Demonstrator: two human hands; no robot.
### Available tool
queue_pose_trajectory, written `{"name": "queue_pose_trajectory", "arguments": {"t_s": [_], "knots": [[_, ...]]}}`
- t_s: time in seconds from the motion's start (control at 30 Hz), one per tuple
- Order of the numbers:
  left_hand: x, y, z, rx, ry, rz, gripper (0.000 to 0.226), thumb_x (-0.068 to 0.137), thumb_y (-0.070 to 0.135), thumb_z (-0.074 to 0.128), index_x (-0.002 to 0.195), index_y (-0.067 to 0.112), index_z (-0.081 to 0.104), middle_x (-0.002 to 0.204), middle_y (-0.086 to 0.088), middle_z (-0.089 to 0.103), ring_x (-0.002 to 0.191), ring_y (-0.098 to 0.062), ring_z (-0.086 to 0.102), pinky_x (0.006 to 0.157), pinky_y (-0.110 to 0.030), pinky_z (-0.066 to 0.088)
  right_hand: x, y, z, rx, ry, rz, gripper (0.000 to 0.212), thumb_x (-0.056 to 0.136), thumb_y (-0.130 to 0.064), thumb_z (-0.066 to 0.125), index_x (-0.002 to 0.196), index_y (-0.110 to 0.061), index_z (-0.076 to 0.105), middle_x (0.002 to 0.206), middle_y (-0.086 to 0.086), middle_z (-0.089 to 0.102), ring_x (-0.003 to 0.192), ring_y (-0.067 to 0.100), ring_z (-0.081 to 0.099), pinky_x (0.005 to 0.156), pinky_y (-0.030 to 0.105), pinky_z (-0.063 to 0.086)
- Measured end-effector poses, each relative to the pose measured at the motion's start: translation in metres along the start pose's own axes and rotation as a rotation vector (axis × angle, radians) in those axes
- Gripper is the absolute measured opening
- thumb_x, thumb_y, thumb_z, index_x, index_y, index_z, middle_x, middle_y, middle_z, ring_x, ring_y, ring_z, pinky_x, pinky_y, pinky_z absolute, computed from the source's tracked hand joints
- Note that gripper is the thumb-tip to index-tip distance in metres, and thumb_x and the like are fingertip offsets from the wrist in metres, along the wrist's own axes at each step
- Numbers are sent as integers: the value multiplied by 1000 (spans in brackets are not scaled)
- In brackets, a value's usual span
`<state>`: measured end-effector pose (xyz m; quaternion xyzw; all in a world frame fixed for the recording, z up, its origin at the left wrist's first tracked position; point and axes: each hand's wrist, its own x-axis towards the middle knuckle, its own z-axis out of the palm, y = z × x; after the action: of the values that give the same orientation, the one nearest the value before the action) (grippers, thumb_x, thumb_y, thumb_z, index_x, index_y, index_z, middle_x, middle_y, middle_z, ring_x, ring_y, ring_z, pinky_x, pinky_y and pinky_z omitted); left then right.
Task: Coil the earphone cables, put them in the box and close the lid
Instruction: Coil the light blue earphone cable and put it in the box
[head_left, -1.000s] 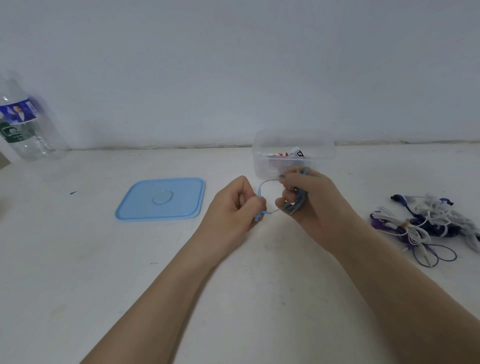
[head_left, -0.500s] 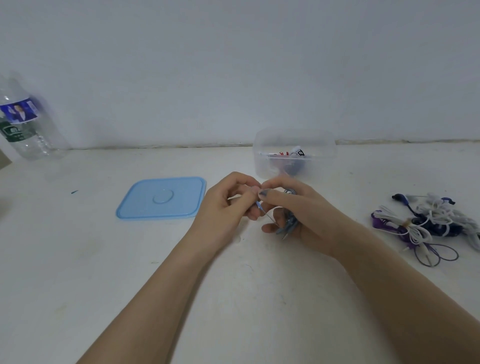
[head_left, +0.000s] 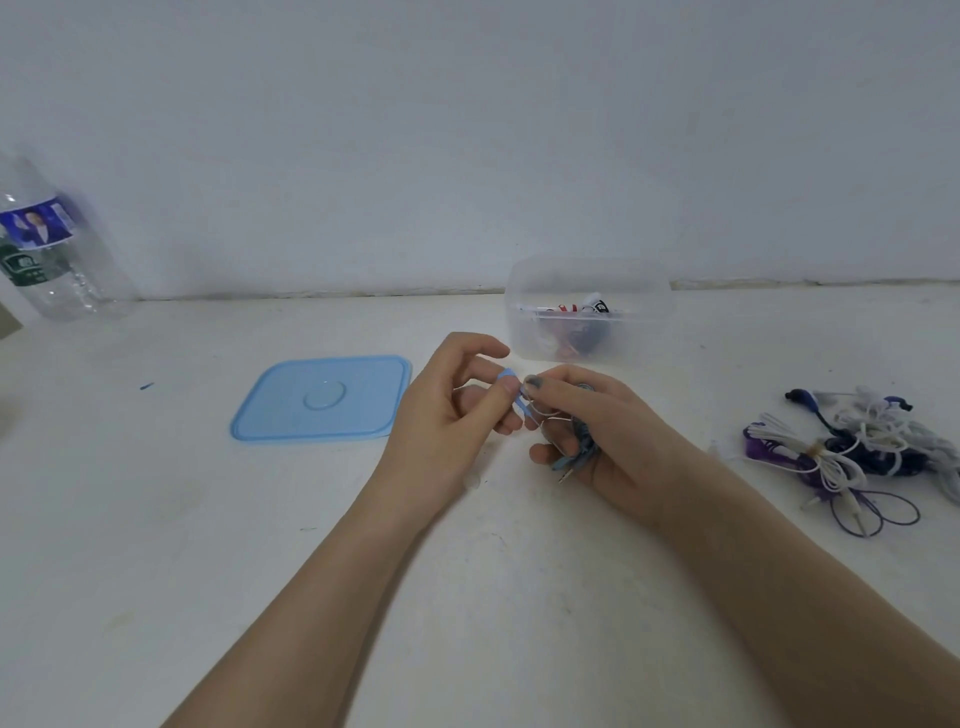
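Observation:
My right hand (head_left: 597, 441) grips a coiled blue-grey earphone cable (head_left: 574, 452); its jack plug sticks out below the fingers. My left hand (head_left: 447, 415) pinches the light blue end piece (head_left: 511, 392) of that cable between thumb and fingers, close against my right thumb. Just behind both hands stands the clear plastic box (head_left: 589, 270), open, with some coloured earphones inside. The blue lid (head_left: 322, 400) lies flat on the table to the left of my hands. A tangle of white, purple and dark blue earphones (head_left: 862, 452) lies at the right.
A clear plastic water bottle (head_left: 47, 249) stands at the far left against the white wall. The white table (head_left: 156, 519) runs back to that wall. A small blue scrap (head_left: 147, 386) lies left of the lid.
Both hands have come together and dropped slightly toward me. The loose loop of cable seen a second ago is drawn in; my left hand now pinches the blue end piece at my right thumb.

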<state>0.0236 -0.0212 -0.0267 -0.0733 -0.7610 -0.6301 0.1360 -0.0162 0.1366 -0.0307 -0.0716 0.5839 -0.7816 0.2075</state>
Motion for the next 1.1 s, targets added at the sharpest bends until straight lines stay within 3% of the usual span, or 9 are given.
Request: {"name": "queue_pose_trajectory", "arguments": {"t_s": [0.13,0.3,0.47,0.57,0.67,0.8,1.0,1.1], "knots": [[1,-4,0,39,-3,-1,4,100,9,62,97,13,60,83,5,73,69,-10,70,70,-18,51,0,2,-1,-23,-5,-28,17,92,-17,67,96,-2,61,77,13,57,51,16,34,57,30,52],[1,-3,0,36,-9,-22,18,101,5,54,97,16,67,76,10,71,72,-9,70,73,-17,54,2,3,0,-42,57,-77,6,91,-8,67,87,-5,64,71,14,44,48,15,33,50,28,48],[3,-5,0,36,3,-35,16,100,4,57,95,15,67,74,7,71,68,-8,69,69,-14,51,2,4,0,-41,72,-89,2,90,-5,67,91,-3,66,71,15,50,46,14,35,48,27,47],[3,-5,1,45,8,-53,15,99,1,56,97,10,68,69,8,70,66,-7,68,67,-12,51,3,5,1,-50,71,-100,15,88,-4,69,101,0,65,65,5,60,44,14,36,48,27,45],[4,-8,-1,66,5,-64,20,99,0,54,98,10,71,71,3,70,66,-9,68,71,-19,55,1,5,2,-71,77,-116,14,89,-3,68,102,-1,66,65,4,62,43,14,36,46,26,44],[5,-10,-3,100,-24,-88,26,99,-2,50,103,12,72,71,0,71,66,-12,69,75,-26,59,2,7,2,-47,118,-110,6,89,-3,67,95,-3,69,62,7,51,43,13,34,43,24,41],[8,-12,-24,192,74,-101,34,94,-5,38,100,19,62,86,0,69,62,-15,63,63,-32,52,3,6,-1,-40,120,-93,13,89,-5,69,98,5,70,70,9,59,50,16,32,40,23,35],[9,-19,-36,405,109,-65,36,91,-2,42,96,26,62,89,7,67,59,-3,50,58,-16,42,3,4,-5,-18,116,-87,16,89,-5,68,101,6,68,69,7,58,49,15,28,39,21,32]]}}
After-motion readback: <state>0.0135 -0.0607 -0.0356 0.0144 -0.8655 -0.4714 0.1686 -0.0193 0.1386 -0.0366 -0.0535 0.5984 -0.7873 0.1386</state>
